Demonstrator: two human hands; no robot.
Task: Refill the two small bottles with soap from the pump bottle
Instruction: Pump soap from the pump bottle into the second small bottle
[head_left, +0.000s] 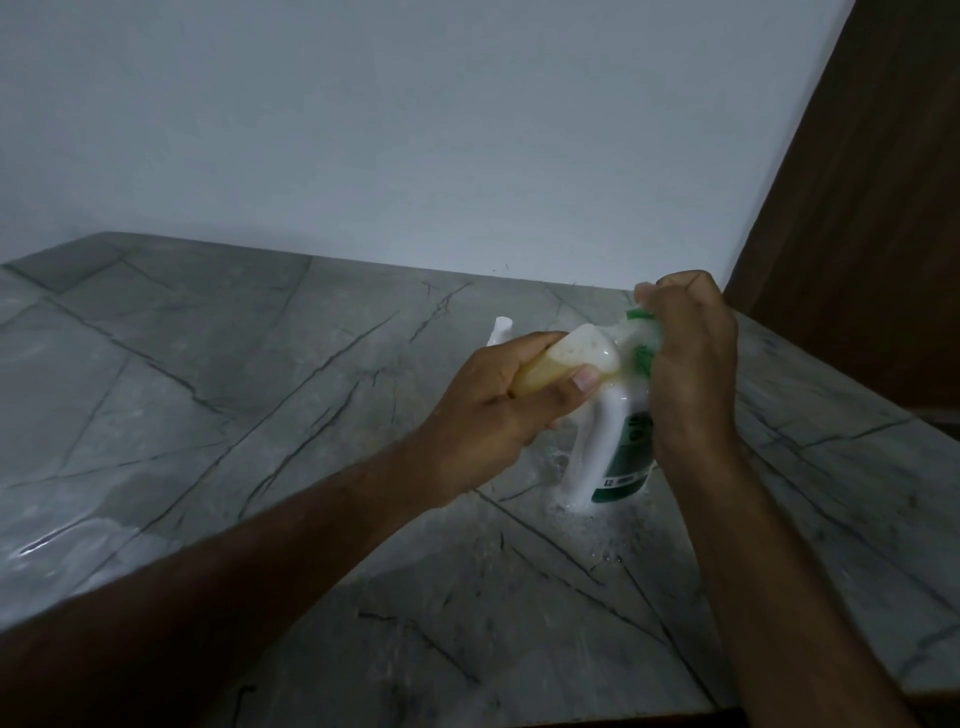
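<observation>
A white pump bottle (615, 447) with a green label stands on the grey marble counter (260, 415). My right hand (691, 358) is curled over its green pump head, which is mostly hidden. My left hand (493, 405) grips a small bottle (566, 364) holding yellowish liquid, tilted on its side with its end against the pump's spout. Behind my left hand, the white top of a second small bottle (501, 330) shows; the rest of it is hidden.
White soap and droplets are spilled on the counter around the pump bottle's base (587, 514). A pale wall rises behind the counter. A dark wooden panel (857, 234) stands at the right. The counter's front edge runs along the bottom right.
</observation>
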